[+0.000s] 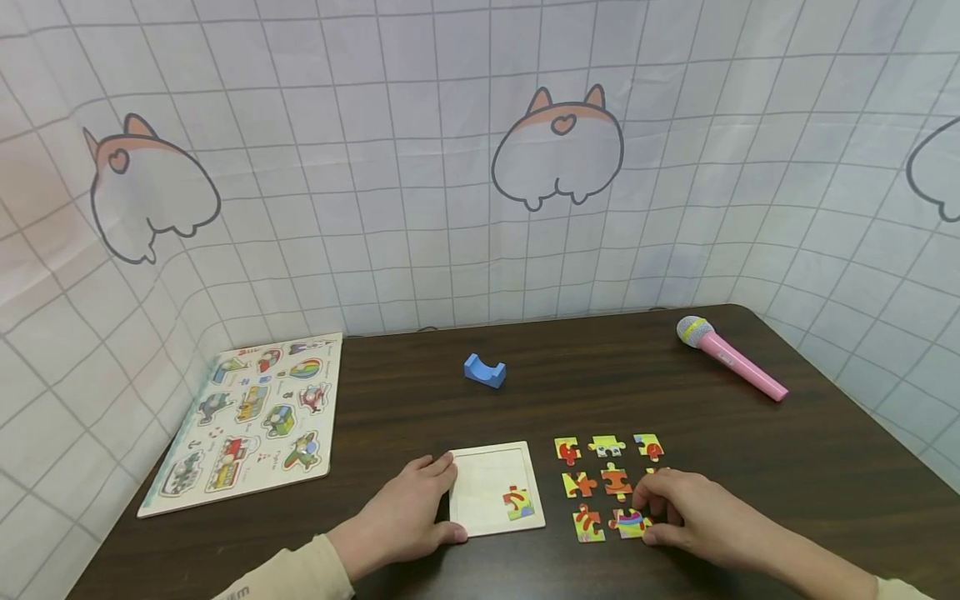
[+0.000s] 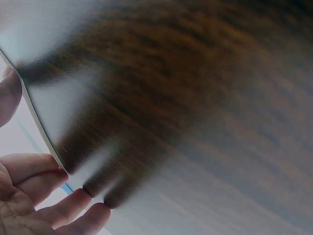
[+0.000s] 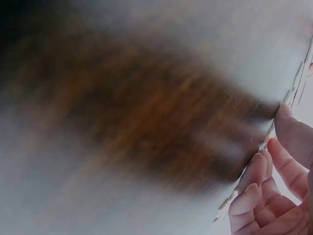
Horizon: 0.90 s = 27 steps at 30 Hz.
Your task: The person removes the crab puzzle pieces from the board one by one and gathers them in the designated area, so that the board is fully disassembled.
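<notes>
A shallow, pale square puzzle tray (image 1: 486,475) lies at the front middle of the table in the head view. One jigsaw piece (image 1: 518,503) sits in its lower right corner. My left hand (image 1: 408,508) rests along the tray's left side, fingers at the upper corner and thumb at the lower one. To the right, loose jigsaw pieces (image 1: 617,482) lie in rows. My right hand (image 1: 693,512) pinches the pink-and-blue jigsaw piece (image 1: 628,524) in the front row by its right part. Behind those fingers another piece is partly hidden. Both wrist views show fingertips (image 2: 80,196) at the tabletop.
A large picture puzzle board (image 1: 255,425) lies at the left. Farther back stand a small blue cradle-shaped block (image 1: 485,372) and, at the right, a pink toy microphone (image 1: 738,362). A white grid-patterned curtain (image 1: 450,167) surrounds the dark wooden table (image 1: 405,400).
</notes>
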Available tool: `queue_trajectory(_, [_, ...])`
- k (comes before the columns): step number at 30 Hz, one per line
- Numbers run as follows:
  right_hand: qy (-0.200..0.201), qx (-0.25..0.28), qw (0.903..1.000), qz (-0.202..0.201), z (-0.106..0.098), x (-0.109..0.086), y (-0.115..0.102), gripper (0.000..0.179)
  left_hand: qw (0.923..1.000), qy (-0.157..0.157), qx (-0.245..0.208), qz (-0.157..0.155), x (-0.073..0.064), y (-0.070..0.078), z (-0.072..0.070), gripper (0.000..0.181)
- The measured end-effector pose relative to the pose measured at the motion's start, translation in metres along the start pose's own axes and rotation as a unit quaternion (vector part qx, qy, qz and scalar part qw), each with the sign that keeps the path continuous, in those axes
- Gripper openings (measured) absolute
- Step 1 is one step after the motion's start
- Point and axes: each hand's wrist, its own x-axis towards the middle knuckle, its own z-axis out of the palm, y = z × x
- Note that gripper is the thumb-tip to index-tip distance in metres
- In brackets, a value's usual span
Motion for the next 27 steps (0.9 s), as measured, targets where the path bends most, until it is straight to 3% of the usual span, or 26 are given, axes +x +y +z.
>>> queue_trajectory(10, [-0.005,0.01,0.9999,-0.002,-0.006,0.0,-0.003,0.024,1.0,-0.004,0.001,-0.006,0.001,0.0,0.002,0.078])
queue_trajectory(18, [0.037,0.001,0.9986,-0.037,-0.022,0.018,-0.018,0.018,1.0,-0.002,0.006,-0.005,0.001,-0.001,-0.001,0.079])
queue_trajectory(27, [-0.038,-0.022,0.9981,-0.043,-0.001,0.065,-0.056,0.023,0.9999,-0.004,0.01,-0.003,0.001,0.0,0.002,0.078])
